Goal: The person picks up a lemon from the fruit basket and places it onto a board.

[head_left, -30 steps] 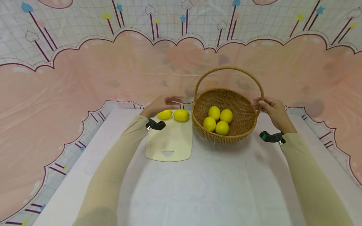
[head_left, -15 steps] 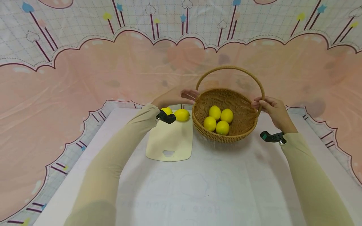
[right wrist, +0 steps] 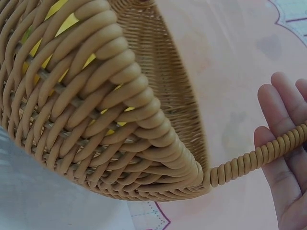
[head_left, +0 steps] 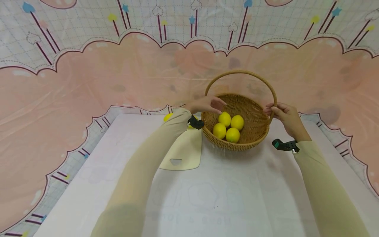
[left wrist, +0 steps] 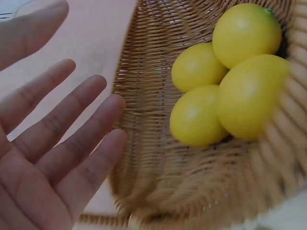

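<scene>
A wicker basket (head_left: 250,141) with a tall arched handle (head_left: 241,71) stands tilted toward me, with several yellow lemons (head_left: 219,131) inside. My right hand (head_left: 285,120) holds the right end of the handle, thumb in front and fingers behind it. In the right wrist view, the fingers (right wrist: 271,103) pass behind the wrapped handle. Over the basket's left rim reaches my left hand (head_left: 207,103), with its fingers spread and nothing in them. The left wrist view shows that palm (left wrist: 29,191) beside the basket opening, apart from the lemons (left wrist: 249,98).
A cream cutting board (head_left: 185,151) with a handle slot lies left of the basket, partly covered by the left sleeve (head_left: 142,164). On its far end a lemon (head_left: 168,117) peeks out behind the forearm. A printed pink cloth (head_left: 133,75) hangs behind the white table (head_left: 237,197).
My left hand has moved right, from above the lemons on the board to over the basket's left rim. The right hand and basket have stayed in place.
</scene>
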The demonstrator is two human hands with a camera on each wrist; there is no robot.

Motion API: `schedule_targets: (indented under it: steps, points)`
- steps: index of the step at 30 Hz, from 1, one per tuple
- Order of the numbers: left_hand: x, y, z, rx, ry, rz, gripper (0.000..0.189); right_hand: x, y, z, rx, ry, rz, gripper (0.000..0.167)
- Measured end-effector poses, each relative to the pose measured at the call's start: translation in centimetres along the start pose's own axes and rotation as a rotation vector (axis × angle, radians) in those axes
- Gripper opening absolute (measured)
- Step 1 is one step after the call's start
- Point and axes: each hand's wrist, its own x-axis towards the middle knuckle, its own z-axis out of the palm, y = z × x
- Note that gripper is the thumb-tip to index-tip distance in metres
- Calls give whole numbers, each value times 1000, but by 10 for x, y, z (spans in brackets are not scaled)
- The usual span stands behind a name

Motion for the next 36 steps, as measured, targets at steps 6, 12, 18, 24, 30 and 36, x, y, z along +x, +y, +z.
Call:
schedule_targets:
  steps: [6, 12, 18, 24, 30, 36]
  points:
    - [28, 2, 13, 41, -40, -22, 45, -1, 0, -1, 40, -6, 5, 37]
    - [49, 2, 27, 124, -76, -32, 49, -2, 1, 0, 19, -1, -3, 41]
    - [63, 0, 42, 142, -112, -64, 49, -2, 0, 0, -12, -2, -1, 43]
    - [69, -1, 55, 122, -147, -84, 47, -1, 0, 0, -43, 2, 9, 29]
    - [69, -2, 60, 102, -190, -120, 50, -1, 0, -1, -21, -1, 15, 22]
    - [69, -3, 63, 131, -218, -157, 52, 0, -1, -1, -48, -1, 21, 25]
